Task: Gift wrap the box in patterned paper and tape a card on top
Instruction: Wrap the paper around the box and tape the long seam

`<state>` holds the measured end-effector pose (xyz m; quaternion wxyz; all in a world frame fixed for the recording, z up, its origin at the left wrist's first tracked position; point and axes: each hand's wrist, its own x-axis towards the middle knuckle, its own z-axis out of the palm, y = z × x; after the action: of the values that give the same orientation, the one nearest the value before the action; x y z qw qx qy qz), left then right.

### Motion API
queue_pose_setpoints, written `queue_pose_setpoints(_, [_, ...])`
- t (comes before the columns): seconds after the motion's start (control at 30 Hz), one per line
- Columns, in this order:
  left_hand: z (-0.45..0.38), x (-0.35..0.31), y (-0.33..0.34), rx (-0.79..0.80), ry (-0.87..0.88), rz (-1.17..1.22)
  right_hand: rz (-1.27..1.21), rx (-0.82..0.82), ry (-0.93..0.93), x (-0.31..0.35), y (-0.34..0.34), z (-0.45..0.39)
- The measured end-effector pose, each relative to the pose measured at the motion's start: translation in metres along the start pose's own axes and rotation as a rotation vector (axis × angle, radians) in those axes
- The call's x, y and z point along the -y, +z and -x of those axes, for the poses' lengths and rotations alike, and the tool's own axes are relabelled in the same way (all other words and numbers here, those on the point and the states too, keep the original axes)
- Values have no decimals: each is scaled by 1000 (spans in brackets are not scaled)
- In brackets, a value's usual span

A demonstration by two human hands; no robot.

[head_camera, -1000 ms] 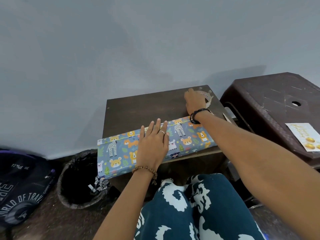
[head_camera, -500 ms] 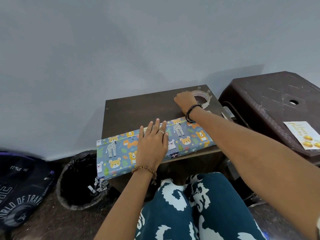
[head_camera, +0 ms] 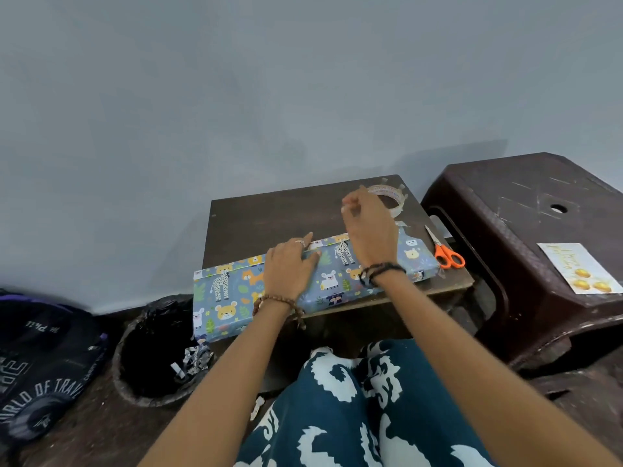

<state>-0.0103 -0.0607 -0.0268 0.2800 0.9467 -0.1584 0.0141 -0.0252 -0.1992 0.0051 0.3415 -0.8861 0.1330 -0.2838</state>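
**Head view: one palm on the wrapped box, the other raised near the tape roll**

Head view, looking down: the left hand lies flat on the long rectangular box wrapped in blue animal-print paper, its fingers straight and pressing along the far top edge where the paper seam runs. The right hand hangs in the air above the box's right half, fingers curled with the tips drawn together; whether a strip of tape is pinched between them I cannot tell (the fingertips are blurred). A dark cord bracelet circles the right wrist and a brown bead bracelet the left.

The box lies on the dark brown wooden tabletop, its left end jutting past the tabletop's edge. Just beyond the right hand, near the far right corner, sits a roll of clear adhesive tape. A pair of orange-handled scissors rests just beside the box's right end.

To the right stands a dark brown plastic stool, and on it lies a white greeting card with gold ornaments, well apart from the box. Below the box's overhanging end is a round bin lined with a black bag; farther left a black backpack with white lettering sits on the floor.
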Motion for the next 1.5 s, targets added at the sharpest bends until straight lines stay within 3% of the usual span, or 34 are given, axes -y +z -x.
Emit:
queue_pose_setpoints(0.1, [-11, -1, -8, -17, 14, -65, -186, 8, 36, 4, -3, 44])
queue_pose_setpoints(0.23, [-12, -4, -12, -68, 130, -234, -201, 33, 23, 0, 1, 75])
queue_pose_setpoints(0.4, [-14, -10, -12, -193, 167, -368, 38, 12, -185, -7, 16, 85])
queue_pose_setpoints(0.57, [-8, -4, -3, -154, 167, -412, 131, -75, -220, -2, 24, 80])
queue_pose_setpoints(0.67, [-1, -2, 3, -211, 195, -386, 125, -72, -218, -3, 23, 80])
queue_pose_setpoints(0.87, [27, 0, 14, -82, 231, -325, 132, 29, -168, -3, 19, 78])
queue_pose_setpoints(1.07, [32, 0, 12, -172, 265, -279, -150, 192, 52, -7, 0, 58])
queue_pose_setpoints(1.17, [34, -3, 9, -169, 240, -174, -401, 249, 223, -3, -10, 41])
queue_pose_setpoints(1.33, [35, -2, 3, -141, 132, 119, -397, 488, 262, 0, -10, 22])
queue_pose_setpoints(1.5, [32, -2, 0, -111, 27, 196, -315, 565, 294, -1, -2, 8])
